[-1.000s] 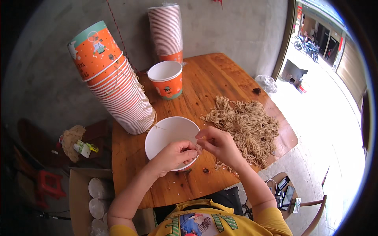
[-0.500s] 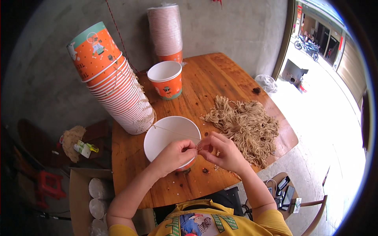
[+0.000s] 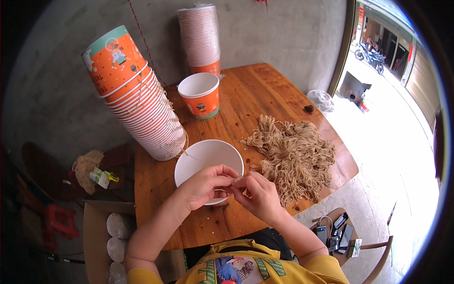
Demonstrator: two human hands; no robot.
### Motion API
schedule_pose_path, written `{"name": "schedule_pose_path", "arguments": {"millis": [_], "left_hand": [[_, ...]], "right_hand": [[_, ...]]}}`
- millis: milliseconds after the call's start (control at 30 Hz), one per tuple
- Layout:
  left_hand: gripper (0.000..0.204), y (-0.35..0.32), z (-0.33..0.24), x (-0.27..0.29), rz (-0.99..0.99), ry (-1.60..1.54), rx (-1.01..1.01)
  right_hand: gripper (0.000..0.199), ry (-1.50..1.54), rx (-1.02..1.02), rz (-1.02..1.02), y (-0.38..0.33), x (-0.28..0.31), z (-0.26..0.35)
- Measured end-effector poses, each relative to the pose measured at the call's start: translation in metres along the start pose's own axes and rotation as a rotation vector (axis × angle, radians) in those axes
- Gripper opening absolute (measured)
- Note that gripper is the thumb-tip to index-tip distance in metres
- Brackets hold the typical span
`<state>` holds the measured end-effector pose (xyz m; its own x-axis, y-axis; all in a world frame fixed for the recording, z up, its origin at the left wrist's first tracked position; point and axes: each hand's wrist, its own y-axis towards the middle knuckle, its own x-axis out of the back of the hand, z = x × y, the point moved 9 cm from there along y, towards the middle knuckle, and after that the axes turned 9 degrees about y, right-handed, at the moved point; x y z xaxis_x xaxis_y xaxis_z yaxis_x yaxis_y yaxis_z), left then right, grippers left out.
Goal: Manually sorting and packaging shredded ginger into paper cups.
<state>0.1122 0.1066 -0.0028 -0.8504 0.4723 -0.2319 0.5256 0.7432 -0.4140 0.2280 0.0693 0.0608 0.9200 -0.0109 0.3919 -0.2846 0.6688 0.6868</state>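
An orange paper bucket with a white inside (image 3: 215,152) stands upright at the table's near side. A thin tan string (image 3: 193,156) runs from its left rim over the opening toward my fingers. Over the bucket's near right rim, my left hand (image 3: 209,185) is closed, thumb and fingers pinching the string. Against its fingertips, my right hand (image 3: 259,193) pinches the string too. The exact knot or loop between the fingertips is too small to make out. A loose heap of tan strings (image 3: 298,156) lies right of my right hand.
A tall leaning stack of orange buckets (image 3: 142,102) with strings along its rims stands at the left. Behind are a single bucket (image 3: 201,102) and a plastic-wrapped stack (image 3: 198,38). A cardboard box (image 3: 97,208) holding wrapped white stacks sits below the wooden table (image 3: 250,90).
Both hands have drawn together at the bucket's rim, and the right fingers have curled in. My left hand has turned and now covers more of the opening. Less of the string shows.
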Motion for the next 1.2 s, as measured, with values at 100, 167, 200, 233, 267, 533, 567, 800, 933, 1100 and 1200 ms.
{"name": "schedule_pose_path", "arguments": {"millis": [100, 167, 200, 233, 267, 533, 567, 800, 933, 1100, 1200], "left_hand": [[0.012, -0.003, 0.0, -0.001, 0.013, -0.041, 0.025], [0.012, -0.003, 0.002, 0.001, 0.012, -0.068, 0.03], [0.012, -0.001, 0.005, 0.004, 0.012, -0.088, 0.028], [0.012, 0.0, 0.007, 0.007, 0.009, -0.109, 0.026], [0.012, 0.0, 0.008, 0.008, 0.006, -0.112, 0.025], [0.018, -0.006, -0.006, 0.005, -0.04, 0.111, -0.101], [0.018, -0.006, -0.005, 0.004, -0.04, 0.113, -0.099], [0.024, -0.034, -0.049, -0.027, -0.375, 1.027, -0.689], [0.038, -0.054, -0.055, -0.064, -0.43, 1.55, -0.992], [0.041, -0.052, -0.043, -0.073, -0.437, 1.868, -0.994], [0.039, -0.052, -0.05, -0.062, -0.415, 1.611, -1.03]], "right_hand": [[0.018, -0.028, 0.003, -0.002, -0.002, 0.0, 0.0], [0.018, -0.01, 0.004, 0.006, -0.003, 0.0, -0.001], [0.018, 0.007, 0.002, 0.012, -0.004, 0.001, -0.001], [0.018, 0.009, 0.004, 0.015, -0.004, 0.001, -0.001], [0.02, -0.006, 0.021, 0.026, -0.005, 0.001, 0.0], [0.016, 0.323, -0.305, 0.023, -0.014, 0.003, -0.031], [0.017, 0.453, -0.438, -0.023, -0.017, 0.002, -0.039], [0.016, 0.255, -0.334, 0.044, -0.007, -0.001, -0.031], [0.014, 0.263, -0.362, 0.02, -0.009, 0.0, -0.035], [0.012, 0.276, -0.359, 0.005, -0.008, 0.0, -0.037], [0.011, 0.322, -0.391, -0.032, -0.012, -0.003, -0.042]]}}
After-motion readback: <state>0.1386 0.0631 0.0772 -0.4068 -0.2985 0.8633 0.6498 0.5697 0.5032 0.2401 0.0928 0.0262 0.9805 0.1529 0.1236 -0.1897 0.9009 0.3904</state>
